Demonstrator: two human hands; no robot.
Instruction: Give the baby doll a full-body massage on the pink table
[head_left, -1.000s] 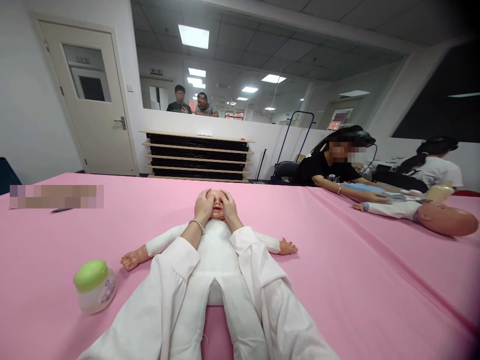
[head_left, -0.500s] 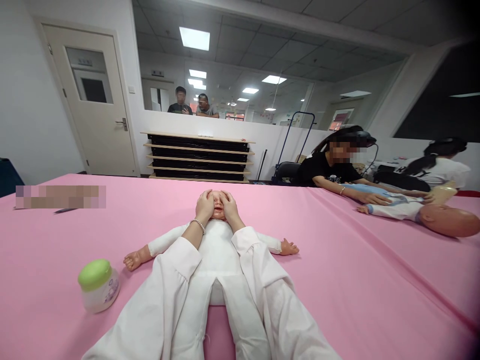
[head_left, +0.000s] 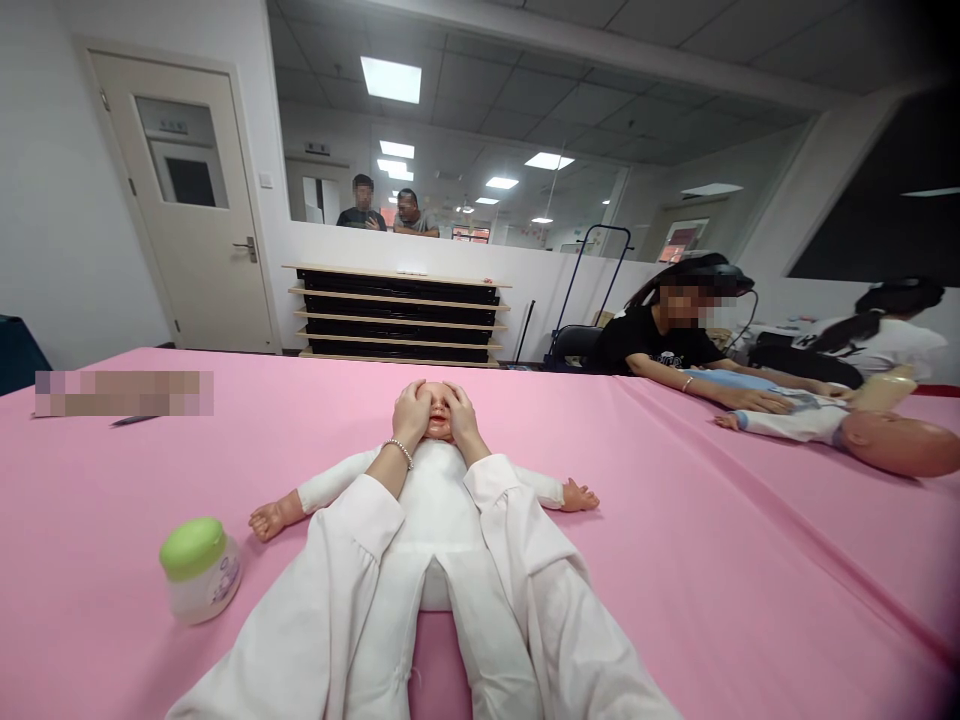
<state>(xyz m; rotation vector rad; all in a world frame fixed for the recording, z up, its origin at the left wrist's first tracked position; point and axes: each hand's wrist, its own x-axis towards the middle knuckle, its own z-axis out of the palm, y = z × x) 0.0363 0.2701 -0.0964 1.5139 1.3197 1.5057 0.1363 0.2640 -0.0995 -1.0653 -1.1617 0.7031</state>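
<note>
— So where do the hands sit?
— Both are on the doll [head_left: 439, 500], which lies face up on the pink worktop [head_left: 712, 560]. The left hand [head_left: 411, 413] and right hand [head_left: 461, 415] cup the doll's head, fingers [head_left: 424, 400] spread flat over the face, pressing rather than clasping anything.
— What could go wrong?
— Too much push, I think, and the head rolls sideways or the light doll slides along the cloth. The wide sleeves [head_left: 525, 560] drape over the doll's body, so they might drag it askew.
— And the jar [head_left: 201, 568]?
— It stands left of the doll, near its outstretched arm; a swinging left sleeve could knock it over.
— Anyone close?
— A person [head_left: 660, 335] handles another doll [head_left: 840, 428] well right of the doll, too far to interfere.
</note>
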